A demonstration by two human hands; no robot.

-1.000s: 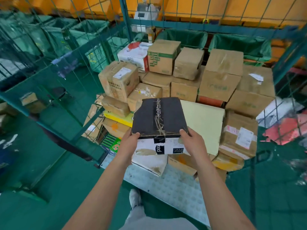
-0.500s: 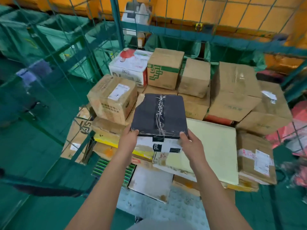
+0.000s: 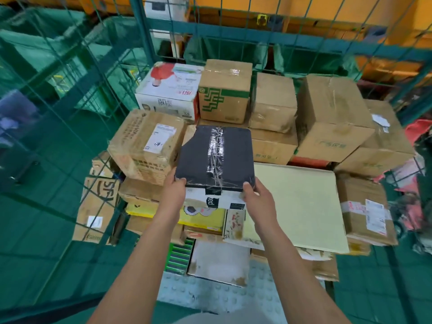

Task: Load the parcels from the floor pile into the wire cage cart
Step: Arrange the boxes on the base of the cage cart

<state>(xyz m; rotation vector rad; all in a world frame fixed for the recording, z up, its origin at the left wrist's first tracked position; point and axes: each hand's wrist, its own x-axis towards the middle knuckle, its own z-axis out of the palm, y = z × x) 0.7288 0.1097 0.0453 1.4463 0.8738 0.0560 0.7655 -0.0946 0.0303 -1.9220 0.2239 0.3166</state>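
Holding the black parcel level with left hand and right hand gripping its near corners, lower it flat onto the boxes in the cage cart.

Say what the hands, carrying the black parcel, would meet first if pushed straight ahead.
Likely the brown box with the green pattern in the back row, past the black parcel that the left hand and right hand hold; height is unclear.

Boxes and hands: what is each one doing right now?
Black box: taped shut, held up over the stack.
Left hand: gripping the black box's near left corner.
Right hand: gripping its near right corner.
Green-striped box: taped shut, upright on the stack.
Flat yellow box: lying flat.
Cage cart: partly filled.
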